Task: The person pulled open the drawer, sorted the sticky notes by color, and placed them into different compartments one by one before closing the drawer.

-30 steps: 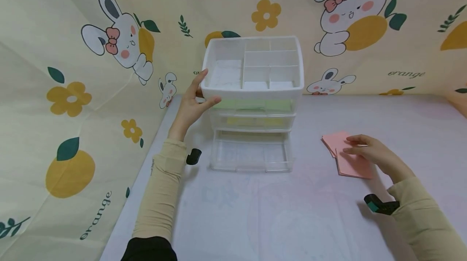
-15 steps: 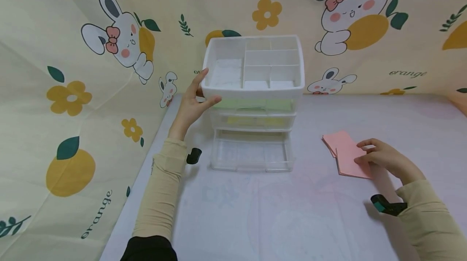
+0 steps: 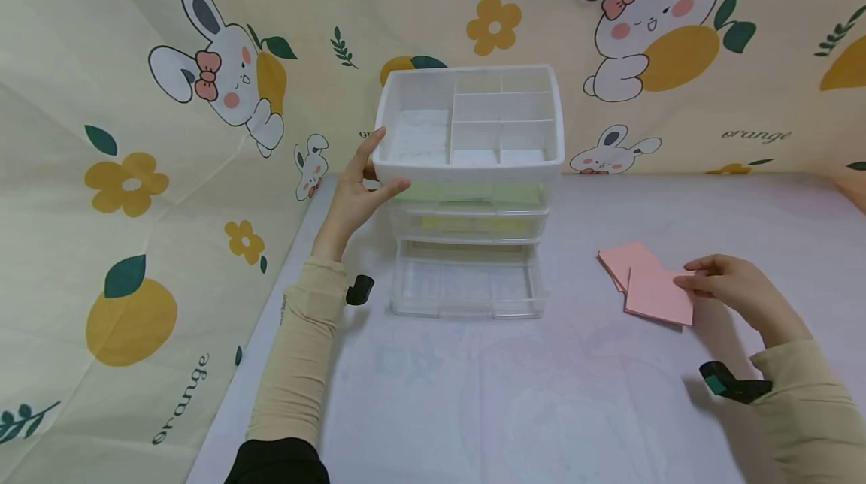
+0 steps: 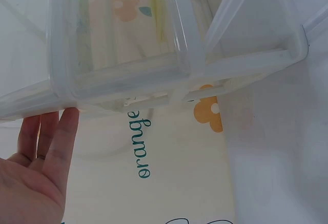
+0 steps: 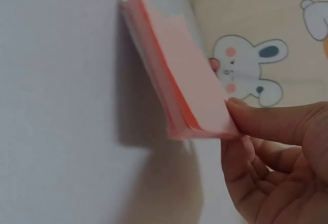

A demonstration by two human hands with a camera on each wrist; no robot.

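A white storage drawer box (image 3: pixel 504 173) stands upright at the table's back, with a divided tray on top and clear drawers below. Its bottom drawer (image 3: pixel 467 277) is pulled out with nothing visible in it; the drawers above show green and yellow contents. My left hand (image 3: pixel 352 202) holds the box's left front corner, fingers along the side and thumb at the front. To the right, my right hand (image 3: pixel 747 296) pinches a stack of pink paper notes (image 3: pixel 659 294) by its right edge, thumb on its face in the right wrist view (image 5: pixel 195 90). More pink notes (image 3: pixel 628 258) lie behind it, partly covered.
A cream cloth (image 3: pixel 433 3) printed with rabbits, oranges and flowers hangs behind and on the left side. The table (image 3: pixel 473 394) is covered in pale cloth. A black wrist device (image 3: pixel 734 382) sits at the right sleeve, another (image 3: pixel 360 290) at the left.
My right hand has slid right across the pink notes to their right edge and now pinches the front stack, which has tilted up. The left hand and the drawer box stay put.
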